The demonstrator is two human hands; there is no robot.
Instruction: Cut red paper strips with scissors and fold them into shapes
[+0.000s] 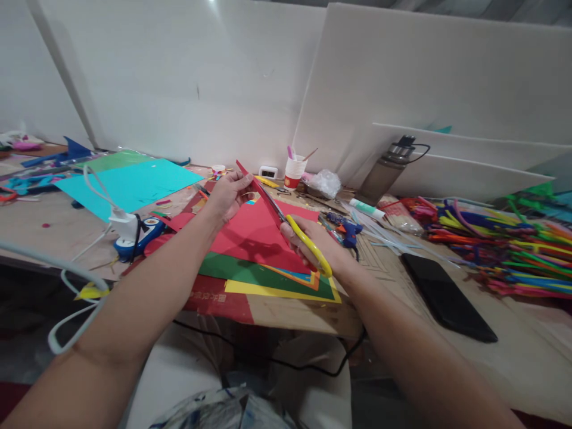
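Bare left forearm (138, 310) is closest, reaching past a blue power strip (149, 229) to the left hand (230, 193), thumb and fingers pinching a red paper strip (263, 190) above a red sheet (241, 235). Yellow-handled scissors (313, 247) run along it, can't tell if they're biting. Right hand (324, 238) has its fingers curled round the handle. Further right: grey bottle (384, 177), black phone (447, 298) lying flat, then a messy pipe cleaner pile (513, 244).

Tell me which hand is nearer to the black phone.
Right. The right hand, holding scissors, is left of the black phone and slightly farther forward; the left hand, holding red paper, is farther left and forward.
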